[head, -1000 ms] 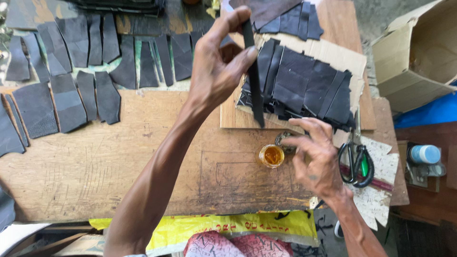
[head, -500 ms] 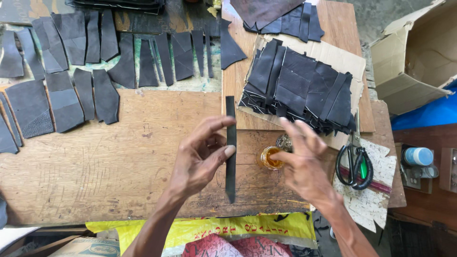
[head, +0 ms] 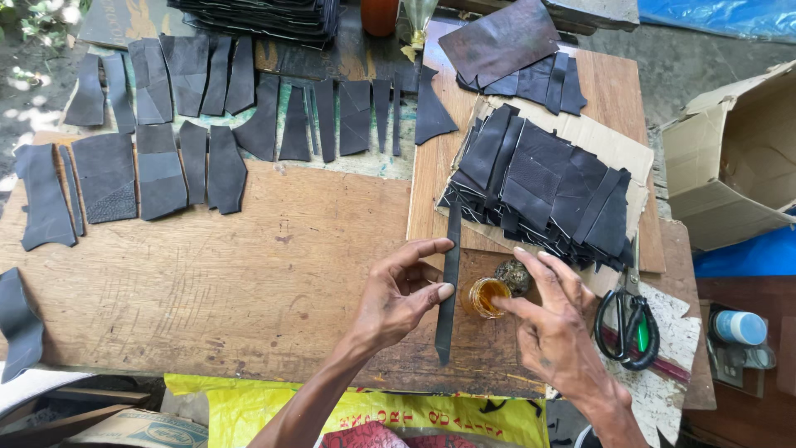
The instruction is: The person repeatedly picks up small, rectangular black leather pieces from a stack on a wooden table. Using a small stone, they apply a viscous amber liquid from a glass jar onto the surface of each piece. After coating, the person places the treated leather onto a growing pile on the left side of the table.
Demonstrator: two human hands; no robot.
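Note:
My left hand (head: 398,294) holds a long narrow black leather strip (head: 448,286) flat against the wooden work table (head: 249,265), fingers pressing its middle. My right hand (head: 551,328) hovers just right of the strip, its index finger reaching into a small open jar of amber glue (head: 485,296). The jar's dark lid (head: 514,276) lies beside it. A fanned pile of black leather pieces (head: 543,191) rests on cardboard just beyond both hands.
Several cut black leather pieces (head: 166,158) lie in rows across the table's far left. Black-handled scissors (head: 628,323) sit right of my right hand. An open cardboard box (head: 738,158) stands at the right; a yellow sack (head: 365,406) hangs below the front edge.
My left hand brought the strip from up by the leather pile down onto the table near the jar. My right hand stayed by the jar, finger now dipping in it.

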